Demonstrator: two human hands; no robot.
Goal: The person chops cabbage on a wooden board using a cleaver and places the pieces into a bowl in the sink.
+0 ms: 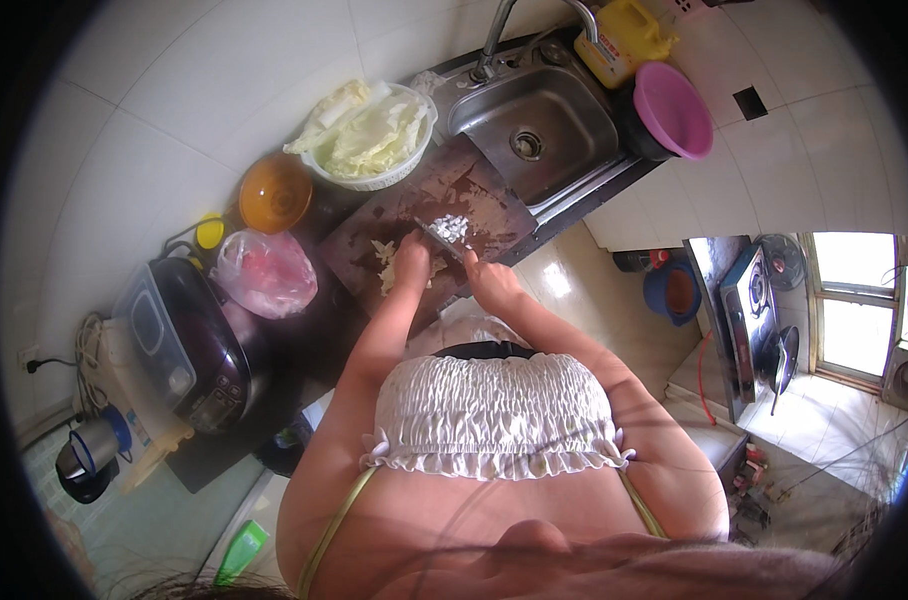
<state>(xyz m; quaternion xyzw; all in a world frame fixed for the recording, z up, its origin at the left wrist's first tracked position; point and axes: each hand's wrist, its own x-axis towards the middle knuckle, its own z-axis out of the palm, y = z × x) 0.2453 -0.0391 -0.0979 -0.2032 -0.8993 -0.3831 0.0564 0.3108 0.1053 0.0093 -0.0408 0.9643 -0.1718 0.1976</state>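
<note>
A dark wooden cutting board (499,217) lies across the counter, its far right corner over the sink's edge. My right hand (494,283) is closed around the handle end of a knife (440,238), whose blade slants across the board. Close to the blade's other end is my left hand (411,259), fingers bent down at the board; whether they pinch anything is hidden. Beyond the blade sits a small heap of white chopped pieces (449,227). Pale, thin scraps (383,262) are spread on the board, partly behind my left hand.
Behind the board stands a white basket (379,180) of cabbage leaves (383,135). An orange bowl (275,193), a plastic bag with pink contents (266,274) and a dark rice cooker (210,360) line the left. A steel sink (491,120) and a pink basin (671,112) are right.
</note>
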